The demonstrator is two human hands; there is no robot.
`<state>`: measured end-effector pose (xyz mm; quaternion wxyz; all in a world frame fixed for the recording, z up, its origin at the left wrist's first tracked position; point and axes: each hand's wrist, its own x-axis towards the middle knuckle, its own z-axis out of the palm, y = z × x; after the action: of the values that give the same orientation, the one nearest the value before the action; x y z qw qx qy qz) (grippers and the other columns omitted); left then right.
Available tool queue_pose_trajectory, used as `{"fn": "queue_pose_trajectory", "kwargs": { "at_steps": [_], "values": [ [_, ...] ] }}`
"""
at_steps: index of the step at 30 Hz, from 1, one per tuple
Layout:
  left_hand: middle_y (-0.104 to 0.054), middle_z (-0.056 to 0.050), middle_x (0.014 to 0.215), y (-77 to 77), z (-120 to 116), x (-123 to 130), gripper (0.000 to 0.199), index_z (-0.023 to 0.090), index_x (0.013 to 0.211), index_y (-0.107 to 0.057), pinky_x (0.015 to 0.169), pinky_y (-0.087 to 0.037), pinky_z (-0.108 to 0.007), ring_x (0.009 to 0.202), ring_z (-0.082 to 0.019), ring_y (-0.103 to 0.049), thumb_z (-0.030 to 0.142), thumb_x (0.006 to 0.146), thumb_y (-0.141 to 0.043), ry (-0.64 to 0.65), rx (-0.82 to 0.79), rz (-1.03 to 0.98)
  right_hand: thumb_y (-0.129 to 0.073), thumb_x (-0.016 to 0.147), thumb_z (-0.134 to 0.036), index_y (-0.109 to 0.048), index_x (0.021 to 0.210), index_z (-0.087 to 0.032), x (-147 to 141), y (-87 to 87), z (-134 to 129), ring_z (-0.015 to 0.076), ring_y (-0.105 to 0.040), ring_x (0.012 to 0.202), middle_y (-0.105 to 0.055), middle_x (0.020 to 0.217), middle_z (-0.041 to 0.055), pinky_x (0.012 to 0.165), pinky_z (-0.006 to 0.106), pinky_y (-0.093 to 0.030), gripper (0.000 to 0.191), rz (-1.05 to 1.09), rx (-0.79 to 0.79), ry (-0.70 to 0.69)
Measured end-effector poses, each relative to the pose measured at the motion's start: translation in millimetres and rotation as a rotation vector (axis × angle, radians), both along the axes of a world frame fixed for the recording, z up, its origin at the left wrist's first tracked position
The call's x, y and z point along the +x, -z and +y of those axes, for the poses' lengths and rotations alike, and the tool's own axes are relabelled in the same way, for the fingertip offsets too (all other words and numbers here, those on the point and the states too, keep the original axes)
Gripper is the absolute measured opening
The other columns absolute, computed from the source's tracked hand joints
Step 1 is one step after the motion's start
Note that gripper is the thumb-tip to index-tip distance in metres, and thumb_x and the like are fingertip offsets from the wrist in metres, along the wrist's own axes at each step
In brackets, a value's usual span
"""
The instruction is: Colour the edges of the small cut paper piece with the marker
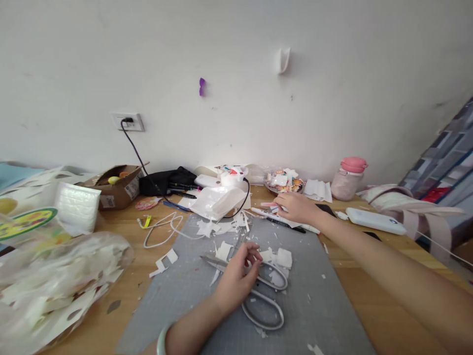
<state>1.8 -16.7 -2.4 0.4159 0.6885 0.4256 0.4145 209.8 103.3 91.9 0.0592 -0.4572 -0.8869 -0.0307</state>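
Observation:
Grey-handled scissors (265,323) lie with their blades apart on the grey cutting mat (314,315). Over their pivot is my left hand (236,278), its fingers loosely curled and the thumb apart, with nothing visible in it. My right hand (297,208) reaches to the back right of the mat, fingers bent down among several pens. A white pen (264,213) and a black pen (277,223) lie at its fingertips; whatever the fingers pinch is hidden. White paper scraps (284,258) lie around the scissors.
Behind the mat are a white plastic bag (218,201), a black cable (138,153) and a dish of stickers (284,181). A pink-lidded bottle (349,178) and a white power bank (376,220) stand right. Left are a cardboard box (120,190) and a scrap-filled bag (62,281).

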Motion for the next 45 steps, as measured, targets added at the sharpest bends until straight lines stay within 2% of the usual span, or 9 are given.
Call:
{"fn": "queue_pose_trajectory", "kwargs": {
  "at_steps": [7, 13, 16, 23, 27, 32, 36, 41, 45],
  "values": [
    [-0.057, -0.005, 0.093, 1.8, 3.6, -4.4, 0.023, 0.019, 0.108, -0.044, 0.068, -0.047, -0.028, 0.076, -0.015, -0.052, 0.023, 0.086, -0.042, -0.113, 0.034, 0.035, -0.040, 0.088, -0.033, -0.067, 0.091, -0.022, 14.7, -13.2, -35.3, 0.0155, -0.056, 0.060, -0.067, 0.073, 0.0022, 0.053, 0.023, -0.032, 0.030, 0.104, -0.201, 0.088],
    [-0.045, -0.012, 0.125, -2.6, 2.3, -2.4, 0.039, 0.022, 0.122, -0.043, 0.096, -0.038, -0.043, 0.115, -0.026, -0.045, 0.025, 0.084, -0.052, -0.114, 0.393, 0.349, -0.043, 0.088, -0.024, -0.068, 0.104, -0.026, 7.1, 12.7, -96.9, 0.0207, -0.061, 0.072, -0.066, 0.083, 0.0074, 0.058, 0.026, -0.035, 0.029, -0.012, -0.137, 0.107],
    [-0.049, -0.011, 0.125, -2.2, 3.5, 0.3, 0.046, 0.022, 0.124, -0.041, 0.096, -0.036, -0.046, 0.116, -0.028, -0.044, 0.025, 0.081, -0.058, -0.126, 0.454, 0.489, -0.042, 0.089, -0.019, -0.064, 0.110, -0.025, -8.3, 24.1, -110.3, 0.0198, -0.062, 0.078, -0.065, 0.088, 0.0069, 0.060, 0.026, -0.036, 0.031, -0.014, -0.068, 0.060],
    [-0.054, -0.011, 0.119, 1.3, 13.8, -6.2, 0.044, 0.020, 0.121, -0.043, 0.093, -0.037, -0.045, 0.112, -0.027, -0.048, 0.024, 0.080, -0.061, -0.197, 0.408, 0.572, -0.043, 0.090, -0.018, -0.064, 0.111, -0.022, -26.8, 49.3, -105.8, 0.0191, -0.062, 0.079, -0.066, 0.088, 0.0077, 0.064, 0.025, -0.039, 0.030, 0.136, -0.041, 0.097],
    [-0.055, -0.009, 0.114, -1.4, 13.2, -5.1, 0.037, 0.020, 0.110, -0.050, 0.090, -0.038, -0.042, 0.107, -0.027, -0.049, 0.027, 0.077, -0.066, -0.209, 0.500, 0.593, -0.042, 0.091, -0.022, -0.063, 0.113, -0.022, -26.9, 60.2, -105.6, 0.0207, -0.063, 0.081, -0.067, 0.090, 0.0085, 0.067, 0.027, -0.042, 0.031, 0.194, -0.058, 0.108],
    [-0.059, -0.005, 0.087, -6.1, 9.6, -5.3, 0.006, 0.019, 0.085, -0.054, 0.075, -0.041, -0.034, 0.084, -0.022, -0.054, 0.025, 0.084, -0.056, -0.220, 0.534, 0.627, -0.039, 0.093, -0.026, -0.062, 0.115, -0.022, -27.7, 64.4, -105.5, 0.0217, -0.063, 0.093, -0.068, 0.105, 0.0081, 0.077, 0.028, -0.045, 0.032, 0.278, -0.086, 0.136],
    [-0.059, -0.002, 0.076, -8.1, 12.0, -8.0, 0.009, 0.019, 0.079, -0.053, 0.067, -0.041, -0.028, 0.074, -0.019, -0.055, 0.022, 0.086, -0.050, -0.130, 0.437, 0.611, -0.041, 0.092, -0.025, -0.064, 0.110, -0.022, -26.9, 65.2, -103.7, 0.0225, -0.064, 0.093, -0.069, 0.104, 0.0071, 0.078, 0.030, -0.047, 0.030, 0.338, -0.115, 0.165],
    [-0.061, -0.002, 0.075, -9.0, 15.2, -9.1, 0.012, 0.020, 0.074, -0.054, 0.066, -0.041, -0.026, 0.074, -0.018, -0.057, 0.019, 0.085, -0.049, -0.149, 0.361, 0.580, -0.042, 0.090, -0.027, -0.063, 0.112, -0.021, -18.0, 66.1, -95.9, 0.0236, -0.064, 0.096, -0.068, 0.110, 0.0082, 0.079, 0.032, -0.048, 0.031, 0.461, -0.092, 0.274],
    [-0.061, -0.003, 0.072, -13.4, 20.6, -20.8, 0.013, 0.019, 0.075, -0.055, 0.065, -0.042, -0.025, 0.071, -0.017, -0.056, 0.019, 0.086, -0.048, -0.188, 0.569, 0.568, -0.040, 0.089, -0.029, -0.062, 0.112, -0.016, -1.3, 67.8, -84.0, 0.0241, -0.063, 0.099, -0.068, 0.110, 0.0118, 0.083, 0.033, -0.048, 0.035, 0.617, 0.007, 0.407]
  ]
}}
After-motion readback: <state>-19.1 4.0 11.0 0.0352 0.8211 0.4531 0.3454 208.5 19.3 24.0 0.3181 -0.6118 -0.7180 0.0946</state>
